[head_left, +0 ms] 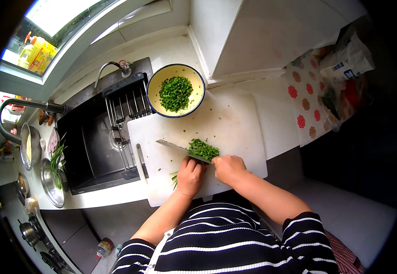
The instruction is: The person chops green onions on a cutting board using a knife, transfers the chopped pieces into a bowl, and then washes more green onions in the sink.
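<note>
My right hand (229,169) is closed around the handle of a kitchen knife (173,146), whose broad blade points to the far left. Just left of it, my left hand (190,176) presses down with curled fingers on a bunch of green chives, and a few uncut stalks (174,181) stick out beside it. Most of the bunch is hidden under that hand. A heap of finely chopped chives (204,149) lies against the blade's far side on the white cutting board (239,123). At the board's far edge stands a cream bowl (199,87) with a dark rim, holding more chopped chives (175,93).
Left of the board is a black sink (93,157) with a metal drying rack (125,118) across it and a curved faucet (29,104). Beyond it, long chives (57,160) lie in a steel bowl (52,189). A white cabinet (248,41) rises at the back right.
</note>
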{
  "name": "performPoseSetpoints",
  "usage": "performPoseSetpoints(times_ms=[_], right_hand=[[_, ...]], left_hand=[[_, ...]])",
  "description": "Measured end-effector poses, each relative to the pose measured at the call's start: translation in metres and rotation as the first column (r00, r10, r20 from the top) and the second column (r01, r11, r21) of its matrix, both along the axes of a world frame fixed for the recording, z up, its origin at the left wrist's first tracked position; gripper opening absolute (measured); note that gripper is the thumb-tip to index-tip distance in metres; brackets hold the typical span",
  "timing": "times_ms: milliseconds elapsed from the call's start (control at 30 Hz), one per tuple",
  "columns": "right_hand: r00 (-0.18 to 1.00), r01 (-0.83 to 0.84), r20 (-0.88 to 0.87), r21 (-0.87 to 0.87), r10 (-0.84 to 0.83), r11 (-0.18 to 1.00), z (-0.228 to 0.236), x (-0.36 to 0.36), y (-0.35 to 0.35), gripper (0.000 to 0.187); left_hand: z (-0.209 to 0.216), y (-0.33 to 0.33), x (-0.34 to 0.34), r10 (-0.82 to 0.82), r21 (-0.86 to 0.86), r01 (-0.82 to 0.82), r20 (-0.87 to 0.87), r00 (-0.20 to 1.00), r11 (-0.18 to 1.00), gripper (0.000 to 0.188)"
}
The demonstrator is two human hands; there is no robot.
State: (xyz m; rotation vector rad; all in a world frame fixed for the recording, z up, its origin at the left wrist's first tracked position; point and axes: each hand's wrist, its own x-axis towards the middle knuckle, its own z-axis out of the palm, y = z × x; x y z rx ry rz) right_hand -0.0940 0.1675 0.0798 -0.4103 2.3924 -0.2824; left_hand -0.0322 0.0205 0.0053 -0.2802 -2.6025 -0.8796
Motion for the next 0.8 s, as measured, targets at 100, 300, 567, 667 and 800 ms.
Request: performPoseSetpoints(times_ms=[100, 300, 567, 667, 800], right_hand=[[0.997, 0.017, -0.071, -0.054, -0.021, 0.998, -0.006, 0.0, -0.001, 0.015], [0.969, 0.116, -0.181, -0.266, -0.168, 0.957, 0.0, 0.003, 0.017, 0.019], [0.975, 0.086, -0.186, -0.185, -0.121, 0.979, 0.025, 0.021, 0.03, 0.015], [0.975, 0.073, -0.197, -0.141, -0.1, 0.987, 0.02, 0.022, 0.03, 0.015], [0.985, 0.058, -0.155, -0.128, -0.078, 0.99, 0.021, 0.021, 0.026, 0.017]], left_hand=[[0.003, 0.0, 0.0, -0.007, -0.025, 0.007, 0.017, 1.0, 1.0, 0.02], [0.008, -0.002, 0.002, -0.004, -0.013, 0.005, 0.059, 0.998, 1.0, 0.032], [0.0, 0.0, 0.008, 0.038, 0.058, -0.041, 0.056, 0.998, 0.997, 0.041], [0.0, -0.001, 0.006, 0.03, 0.055, -0.031, 0.024, 0.999, 0.998, 0.042], [0.0, -0.003, 0.006, 0.026, 0.023, -0.026, 0.007, 1.0, 0.999, 0.036]])
